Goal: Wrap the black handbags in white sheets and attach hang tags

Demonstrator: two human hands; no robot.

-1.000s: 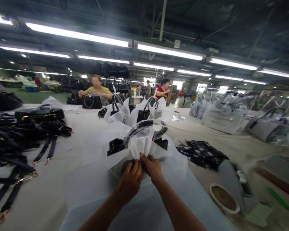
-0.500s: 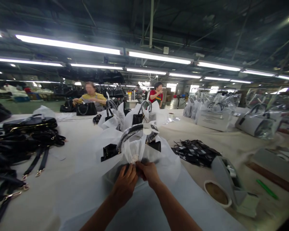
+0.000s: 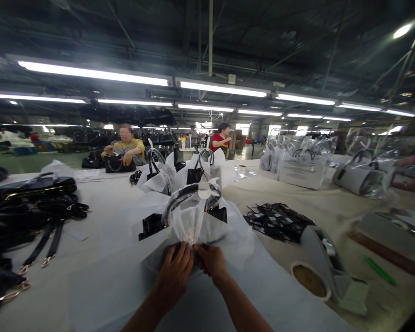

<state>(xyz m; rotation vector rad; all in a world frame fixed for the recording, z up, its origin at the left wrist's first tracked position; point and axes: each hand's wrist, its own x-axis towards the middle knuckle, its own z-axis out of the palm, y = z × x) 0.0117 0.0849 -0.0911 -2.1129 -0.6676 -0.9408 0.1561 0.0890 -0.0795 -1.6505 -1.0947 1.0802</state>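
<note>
I have both hands at the near side of the black handbag (image 3: 218,215), which stands on the table just ahead of the wrists, half wrapped in white paper (image 3: 245,244) that gathers up between its film-covered handles (image 3: 181,198). My left hand (image 3: 175,272) lies against the paper with its fingers bent and close together; my right hand (image 3: 212,263) is curled beside it, a narrow gap between the two, its foremost digit reaching to the same gathered spot. From this view I cannot tell whether either one pinches the paper or only presses on it. Just past the fingertips, on the handbag's near face, I see a pale, textured patch (image 3: 189,235), too blurred to make out. To the left of the handbag lies a heap of black straps (image 3: 34,216) with gold-coloured clips. To its right I have a pile of black tags (image 3: 280,221), and nearer me on that side a grey dispenser (image 3: 327,258), a tape roll (image 3: 309,281) and a green tool (image 3: 380,271). Beyond the handbag stand two more paper-wrapped bags (image 3: 197,176); farther right of it, light bags in clear plastic (image 3: 299,170). Across the table, beyond the handbag, a co-worker in yellow (image 3: 136,147) handles a dark bag (image 3: 115,165).
</note>
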